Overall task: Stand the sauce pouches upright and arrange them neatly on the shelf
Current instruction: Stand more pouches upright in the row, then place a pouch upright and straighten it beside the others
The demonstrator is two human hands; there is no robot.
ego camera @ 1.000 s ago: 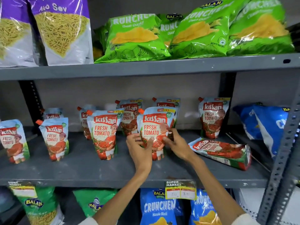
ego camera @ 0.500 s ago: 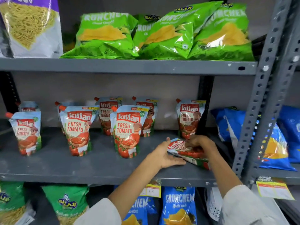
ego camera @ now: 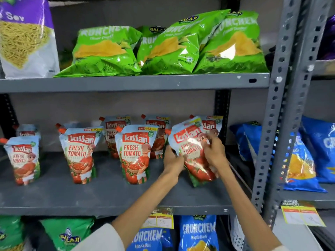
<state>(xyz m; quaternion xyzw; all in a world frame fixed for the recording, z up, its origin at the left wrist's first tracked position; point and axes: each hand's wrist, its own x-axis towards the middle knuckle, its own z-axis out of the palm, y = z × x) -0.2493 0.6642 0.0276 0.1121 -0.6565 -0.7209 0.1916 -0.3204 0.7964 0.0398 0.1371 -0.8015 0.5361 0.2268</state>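
a: which sauce pouch do the hands have?

b: the tilted pouch [ego camera: 192, 151] at the right end of the grey middle shelf [ego camera: 108, 194]. it leans with its top toward the left, and its bottom corner looks to touch the shelf boards, though glare makes that hard to confirm.

a: how are the fingers?

b: the left hand [ego camera: 173, 160] is curled around the pouch's left edge, fingers closed on it. the right hand [ego camera: 214, 151] grips the right edge higher up, thumb on the front face. both sleeves are white.

a: and the other pouches?

b: three stand upright in the front row: the left pouch [ego camera: 22, 160], the second pouch [ego camera: 80, 154] and the middle pouch [ego camera: 136, 153], which is just beside the left hand. more stand behind them near the back wall, including one rear pouch [ego camera: 212, 125] partly hidden by the tilted one.

a: anything else around?

b: green chip bags [ego camera: 163, 46] lie on the shelf above, beside a purple sev bag [ego camera: 25, 37]. blue chip bags [ego camera: 197, 232] sit below, and a yellow price tag [ego camera: 159, 221] hangs from the shelf lip. a perforated grey upright [ego camera: 282, 98] stands at right.
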